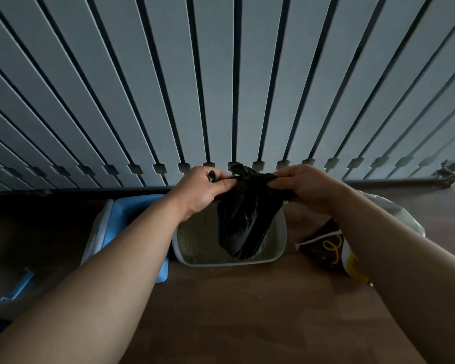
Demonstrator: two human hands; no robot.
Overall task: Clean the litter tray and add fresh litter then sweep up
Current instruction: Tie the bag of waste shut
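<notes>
Beyond the spilled grains (268, 284), over the tray (234, 263), your left hand (202, 190) and right hand (305, 187) each pinch an end of the bag (247, 222): pull both ends evenly outward to seat the knot, keeping it above the litter (195, 240).

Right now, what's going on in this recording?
A person's left hand and right hand each grip the gathered top of a filled black plastic bag, apparently knotting it shut, above a grey plastic litter tray that holds pale litter. A blue plastic tray sits beside it on the left, a brown printed litter sack lies to the right, and a few grains dot the wooden floor.
</notes>
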